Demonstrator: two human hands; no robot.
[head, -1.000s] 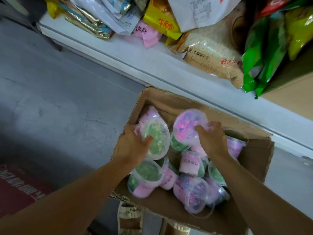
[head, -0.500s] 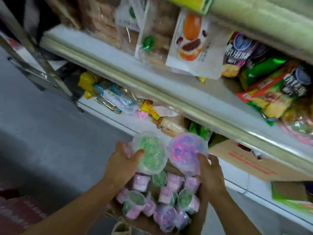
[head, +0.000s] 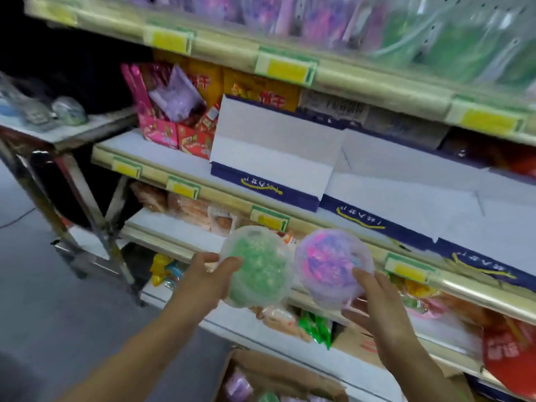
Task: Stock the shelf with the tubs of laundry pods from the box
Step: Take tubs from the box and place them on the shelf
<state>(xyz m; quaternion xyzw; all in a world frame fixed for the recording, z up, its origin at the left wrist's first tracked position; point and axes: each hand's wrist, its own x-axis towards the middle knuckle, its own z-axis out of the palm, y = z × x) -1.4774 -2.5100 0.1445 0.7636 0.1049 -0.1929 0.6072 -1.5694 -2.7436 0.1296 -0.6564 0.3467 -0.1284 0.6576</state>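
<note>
My left hand (head: pixel 203 278) grips a clear tub of green laundry pods (head: pixel 258 268), its lid facing me. Beside it my right hand (head: pixel 380 303) holds a clear tub of pink and purple pods (head: pixel 330 265) from below and from the side. Both tubs are lifted in front of the shelf unit, level with a lower shelf edge (head: pixel 319 224). The cardboard box (head: pixel 278 372) stands on the floor at the bottom of the view, with more tubs (head: pixel 240 385) partly visible inside.
The shelves hold snack packets (head: pixel 174 108) and white-and-blue display cartons (head: pixel 272 149). Yellow price tags (head: pixel 285 69) line the shelf edges. A metal rack (head: pixel 66 181) stands to the left. Grey floor (head: pixel 58 314) lies at the lower left.
Both hands have lifted the two tubs out of the box and raised them toward the shelves. The view has tilted up from the box to the shelf unit.
</note>
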